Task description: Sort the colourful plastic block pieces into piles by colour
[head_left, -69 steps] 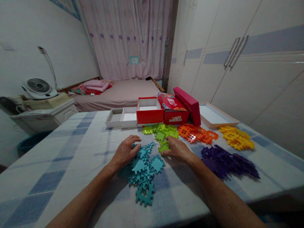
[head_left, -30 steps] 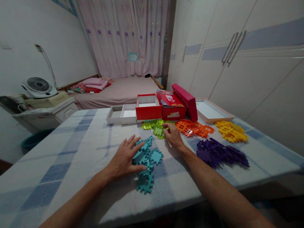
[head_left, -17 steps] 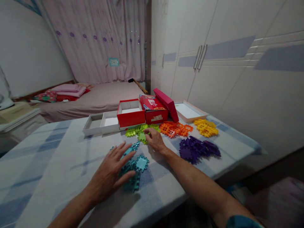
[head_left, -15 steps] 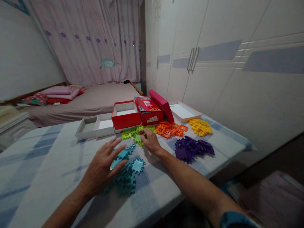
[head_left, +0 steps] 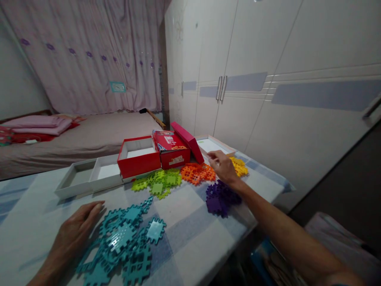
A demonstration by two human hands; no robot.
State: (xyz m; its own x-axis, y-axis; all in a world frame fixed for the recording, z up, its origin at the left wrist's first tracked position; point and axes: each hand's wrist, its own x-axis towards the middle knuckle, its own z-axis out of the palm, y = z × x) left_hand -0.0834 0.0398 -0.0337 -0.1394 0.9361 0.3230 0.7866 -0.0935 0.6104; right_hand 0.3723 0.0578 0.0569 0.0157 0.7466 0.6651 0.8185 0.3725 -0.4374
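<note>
My left hand (head_left: 76, 230) rests on the tablecloth at the lower left, fingers loosely extended, holding nothing. Right beside it spreads a pile of teal interlocking plastic pieces (head_left: 127, 230). My right hand (head_left: 222, 166) reaches across to the front corner of a pale shallow tray (head_left: 214, 143), thumb and fingers drawn together; what they grip, if anything, is hidden. Around that hand lie orange pieces (head_left: 196, 173), yellow pieces (head_left: 240, 167) and purple pieces (head_left: 218, 198). Lime-green pieces (head_left: 157, 182) form a pile in the middle.
Behind the piles stand a white two-compartment box (head_left: 74, 182), an open red box (head_left: 139, 163) and a printed red box (head_left: 175, 155). A pink-red lid (head_left: 187, 141) leans on the printed box. The table's right edge (head_left: 253, 228) runs under my right forearm.
My right hand has left the lime-green pieces and moved right to the tray corner. My left hand has come off the teal pieces onto the cloth beside them. The view has swung right.
</note>
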